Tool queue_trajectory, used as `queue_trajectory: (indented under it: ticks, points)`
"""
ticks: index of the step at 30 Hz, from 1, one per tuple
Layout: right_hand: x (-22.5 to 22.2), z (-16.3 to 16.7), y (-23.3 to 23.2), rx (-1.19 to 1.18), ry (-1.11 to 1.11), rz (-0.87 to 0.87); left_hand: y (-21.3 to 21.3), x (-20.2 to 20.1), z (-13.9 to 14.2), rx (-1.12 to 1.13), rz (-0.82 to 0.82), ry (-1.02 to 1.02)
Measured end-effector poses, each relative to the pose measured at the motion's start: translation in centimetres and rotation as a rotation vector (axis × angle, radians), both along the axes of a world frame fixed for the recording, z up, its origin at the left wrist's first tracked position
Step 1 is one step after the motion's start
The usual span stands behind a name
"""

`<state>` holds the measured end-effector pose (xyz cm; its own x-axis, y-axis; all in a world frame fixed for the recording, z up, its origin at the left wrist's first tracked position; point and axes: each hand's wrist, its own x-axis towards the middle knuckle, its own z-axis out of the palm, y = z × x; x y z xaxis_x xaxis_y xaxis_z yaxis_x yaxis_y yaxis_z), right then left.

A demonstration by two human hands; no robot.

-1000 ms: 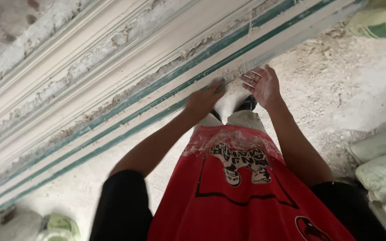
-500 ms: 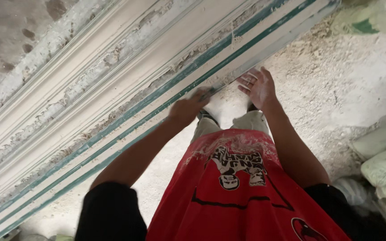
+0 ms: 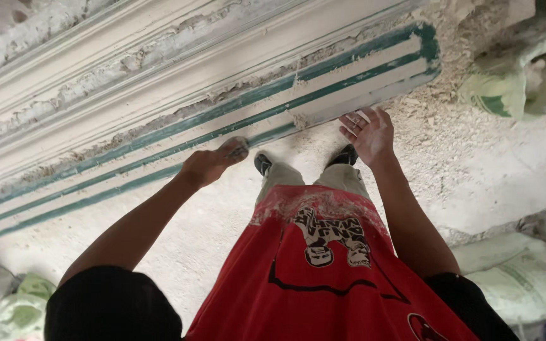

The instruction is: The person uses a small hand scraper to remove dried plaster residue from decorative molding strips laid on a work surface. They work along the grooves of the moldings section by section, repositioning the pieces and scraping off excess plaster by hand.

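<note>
Left hand [image 3: 206, 165] of mine rests at the near edge of the long moulding [image 3: 178, 95], fingers curled loosely with the fingertips [image 3: 235, 149] pressed against the lowest white band; it grips nothing that I can make out. My right hand [image 3: 369, 134] is spread wide open, palm turned toward the moulding, its fingertips just touching the near edge close to the moulding's right end, and it holds nothing either.

That moulding runs slantwise across the view from lower left to upper right, lying on the floor [image 3: 494, 170]. It is a stepped white piece with two thin green stripes [image 3: 323, 85] along the side nearest me, and crusts of rough plaster cling along its ridges (thickest in the middle grooves). Its right end stops just above my right hand.

My shoes [image 3: 263, 163] stand just beside the near edge, between my two hands, below grey trousers and a red shirt [image 3: 323, 278] with a dark print.

Around the dusty, crumb-strewn floor sit bulging sacks: a pale green one [image 3: 513, 79] lies open-mouthed at the upper right, well apart from the moulding's end; whitish sacks [image 3: 519, 271] are stacked at the lower right; another pale green sack [image 3: 23, 306] slumps at the lower left.
</note>
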<state>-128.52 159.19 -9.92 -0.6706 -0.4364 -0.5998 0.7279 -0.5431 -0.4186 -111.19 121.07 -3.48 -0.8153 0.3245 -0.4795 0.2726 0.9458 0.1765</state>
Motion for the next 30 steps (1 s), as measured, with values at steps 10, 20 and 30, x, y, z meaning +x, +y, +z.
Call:
queue_trajectory:
  ticks: [10,20,30]
  points:
    - [-0.8,-0.8,0.5,0.021,-0.022,-0.010,12.1,-8.9,-2.6,0.040,-0.107,0.136]
    - [-0.7,-0.2,0.1,0.024,0.022,-0.027,8.1,-6.7,-2.5,0.092,-0.069,0.120]
    - [-0.9,0.7,0.2,0.002,0.005,-0.051,9.3,-7.6,0.3,0.131,-0.040,0.043]
